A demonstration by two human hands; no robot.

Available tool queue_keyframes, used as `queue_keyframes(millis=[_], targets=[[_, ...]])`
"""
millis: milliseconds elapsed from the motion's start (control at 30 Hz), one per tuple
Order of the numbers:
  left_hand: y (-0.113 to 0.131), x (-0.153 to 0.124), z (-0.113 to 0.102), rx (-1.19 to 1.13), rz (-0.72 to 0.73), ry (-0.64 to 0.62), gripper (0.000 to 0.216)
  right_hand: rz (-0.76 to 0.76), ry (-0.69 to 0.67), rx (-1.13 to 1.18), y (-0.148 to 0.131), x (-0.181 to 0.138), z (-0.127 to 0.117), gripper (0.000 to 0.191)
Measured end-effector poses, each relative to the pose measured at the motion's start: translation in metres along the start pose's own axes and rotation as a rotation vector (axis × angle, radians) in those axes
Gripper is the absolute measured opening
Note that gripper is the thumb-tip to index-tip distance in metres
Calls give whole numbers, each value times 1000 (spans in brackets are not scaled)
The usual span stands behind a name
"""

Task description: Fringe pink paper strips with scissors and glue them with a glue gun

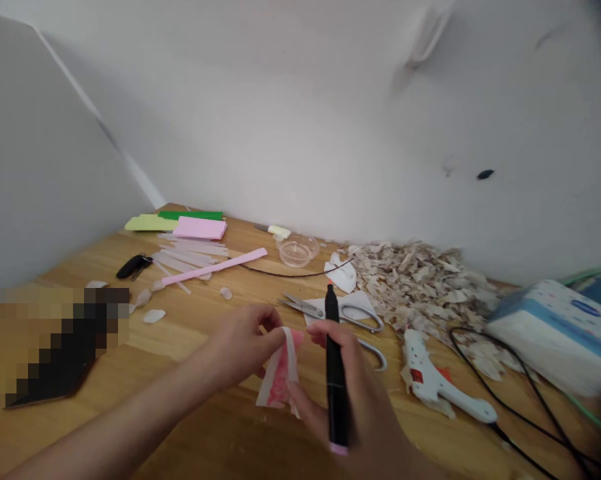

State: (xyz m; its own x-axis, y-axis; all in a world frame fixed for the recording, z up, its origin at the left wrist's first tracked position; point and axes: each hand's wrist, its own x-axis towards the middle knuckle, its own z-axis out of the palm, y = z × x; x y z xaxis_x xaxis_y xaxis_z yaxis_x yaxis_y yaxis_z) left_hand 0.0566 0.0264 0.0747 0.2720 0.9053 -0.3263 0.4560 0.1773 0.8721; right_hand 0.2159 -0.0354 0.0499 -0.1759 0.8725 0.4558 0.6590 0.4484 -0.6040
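Observation:
Near the front middle of the table, my left hand pinches the top of a folded white strip with pink colouring across it. My right hand is wrapped round a black marker, held upright with its reddish tip up and a pink end down. The thumb of that hand also touches the strip's lower right edge. Just behind the right hand lie metal scissors, blades apart, on a piece of white paper; the hand partly covers them.
A white glue gun with a black cord and a tissue pack lie right. Behind are a heap of pale flakes, a clear dish, a pink strip, coloured paper, keys; left, a dark pixelated object.

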Motion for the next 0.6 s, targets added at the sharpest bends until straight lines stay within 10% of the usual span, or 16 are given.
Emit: queue_keyframes(millis=[167, 367, 600], targets=[[-3, 5, 8, -66, -10, -39, 3, -107, 2, -121, -6, -13, 6, 50], [-6, 3, 8, -186, -92, -140, 4, 107, 1, 2, 0, -18, -3, 25], [-25, 0, 23, -385, -214, -330, 14, 220, -193, 85, 7, 24, -31, 37]])
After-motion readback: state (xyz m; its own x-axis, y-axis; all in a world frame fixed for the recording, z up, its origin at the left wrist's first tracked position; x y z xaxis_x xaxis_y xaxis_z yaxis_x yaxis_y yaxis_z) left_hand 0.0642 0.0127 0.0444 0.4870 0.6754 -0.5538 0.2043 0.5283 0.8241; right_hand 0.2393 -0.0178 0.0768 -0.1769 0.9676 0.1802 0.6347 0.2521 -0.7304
